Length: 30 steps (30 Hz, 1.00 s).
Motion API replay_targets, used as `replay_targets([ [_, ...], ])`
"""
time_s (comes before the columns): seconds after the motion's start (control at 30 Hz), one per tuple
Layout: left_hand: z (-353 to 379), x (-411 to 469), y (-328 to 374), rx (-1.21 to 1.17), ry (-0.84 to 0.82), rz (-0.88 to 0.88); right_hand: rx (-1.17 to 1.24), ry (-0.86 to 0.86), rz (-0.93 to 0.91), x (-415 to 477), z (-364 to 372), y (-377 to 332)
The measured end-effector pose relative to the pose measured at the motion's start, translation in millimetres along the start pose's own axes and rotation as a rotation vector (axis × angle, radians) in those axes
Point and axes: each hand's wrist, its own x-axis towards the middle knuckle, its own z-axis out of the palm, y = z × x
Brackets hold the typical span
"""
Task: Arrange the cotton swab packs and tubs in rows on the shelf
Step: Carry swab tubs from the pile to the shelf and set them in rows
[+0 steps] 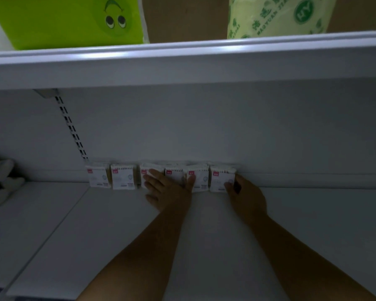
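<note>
Left hand point(167, 190) fingers spread flat, hiding middle packs point(175, 173), right hand point(246, 195) fingers gripping end pack point(220, 178), labels blurred

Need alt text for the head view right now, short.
Both hands press a row of six cotton swab packs against the shelf's back wall: left hand flat on the middle packs, right hand at the rightmost pack.

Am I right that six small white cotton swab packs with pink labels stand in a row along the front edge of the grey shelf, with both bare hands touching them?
Not quite: the head view shows the row of six small white cotton swab packs with pink labels against the back wall of the grey shelf, not its front edge. The left hand and right hand do touch them.
</note>
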Motion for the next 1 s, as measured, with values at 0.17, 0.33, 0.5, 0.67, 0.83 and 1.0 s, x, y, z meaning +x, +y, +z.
replay_targets([
  [0.17,-9,-2,-2,-0.065,-0.04,0.023,0.11,0.056,0.047,-1,1,0],
  [0.33,-23,-10,-12,-0.11,0.038,0.121,0.148,0.162,0.017,-6,0,-1],
  [0.5,-22,-32,-27,0.056,-0.066,0.56,0.182,0.114,0.026,-2,-1,-1],
  [0.67,-12,-39,-13,0.11,-0.254,0.623,0.107,0.041,0.059,4,-2,2],
  [0.83,-7,-39,-12,0.196,-0.323,0.628,0.138,0.055,0.082,5,-7,8],
  [1.0,-12,-39,-14,0.286,-0.204,0.665,0.119,0.061,0.087,7,-12,12],
])
